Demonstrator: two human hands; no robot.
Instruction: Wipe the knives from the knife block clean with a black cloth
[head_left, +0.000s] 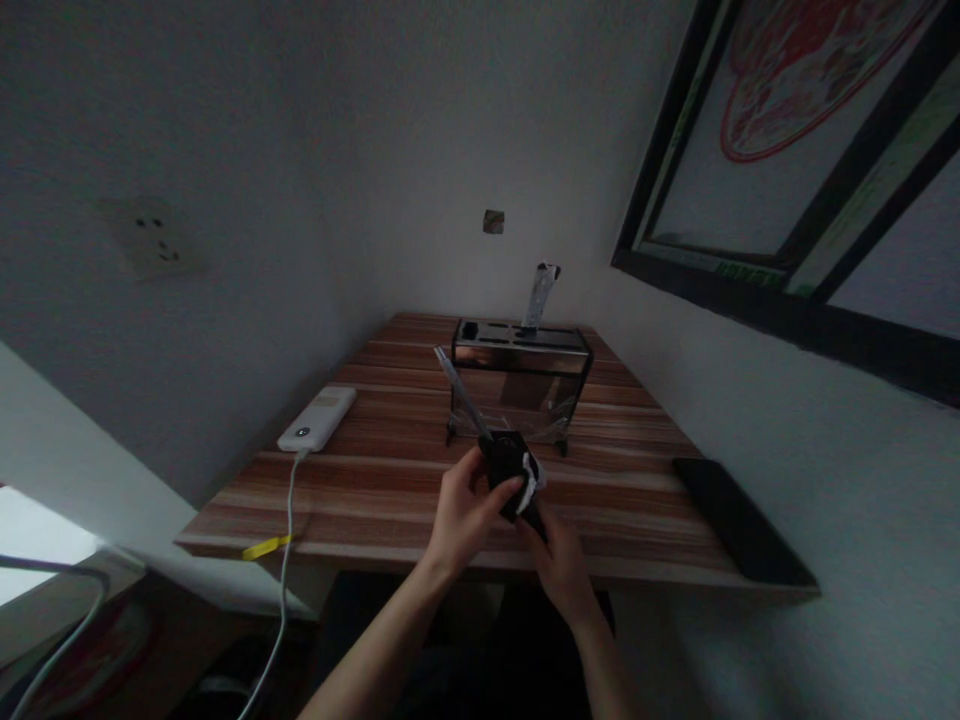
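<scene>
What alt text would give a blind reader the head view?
A person's left hand and right hand hold a black object with a long grey strip and a white scrap, over a striped wooden table. Beyond stands a slotted box with a shiny item sticking up; a white device with a cable lies left, a dark flat object right.

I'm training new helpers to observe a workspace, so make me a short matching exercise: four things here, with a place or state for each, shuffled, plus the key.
1. black object
2. power bank
3. slotted rack
4. yellow strip

A. has a cable at its near end
B. at the table's front edge
C. held by left hand and right hand
D. has something sticking up from its top

Pairs: 1-C, 2-A, 3-D, 4-B
</scene>
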